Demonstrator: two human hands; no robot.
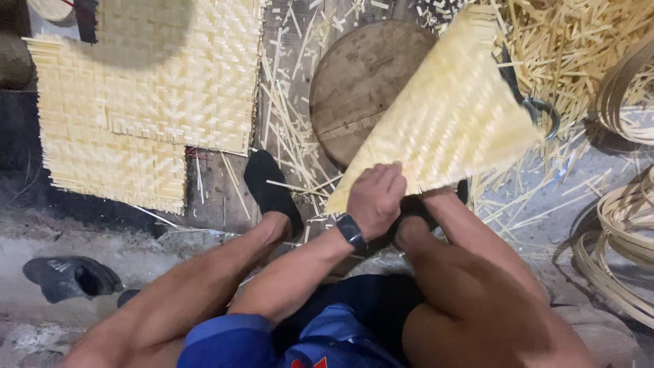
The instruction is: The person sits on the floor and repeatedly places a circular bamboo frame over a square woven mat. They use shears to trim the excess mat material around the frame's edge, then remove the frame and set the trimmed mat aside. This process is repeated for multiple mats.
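A seated person bends over a round wooden block on a workshop floor, with everything else arranged around it. Well to the left of the block, flat woven bamboo mats lie spread over the ground, and a dark sandal sits far down and left of it, near the person's left leg. Just left of and below the block, the person's foot in a black sock rests among loose bamboo slivers that litter the planks beside it. Over the block's right half, a pale woven bamboo piece, folded to a wedge, tilts up and to the right, its lower corner pointing down past the block's near edge. The left hand, with a dark watch on its wrist, is closed over that lower edge, fingers curled on top of the weave. The right hand is hidden beneath the piece, only its forearm showing as it runs up under the lower edge, so its grip cannot be told. Right of the block, behind the woven piece, a dark metal tool with a ring handle lies on a heap of bamboo offcuts, and farthest right sit coiled bamboo strips.
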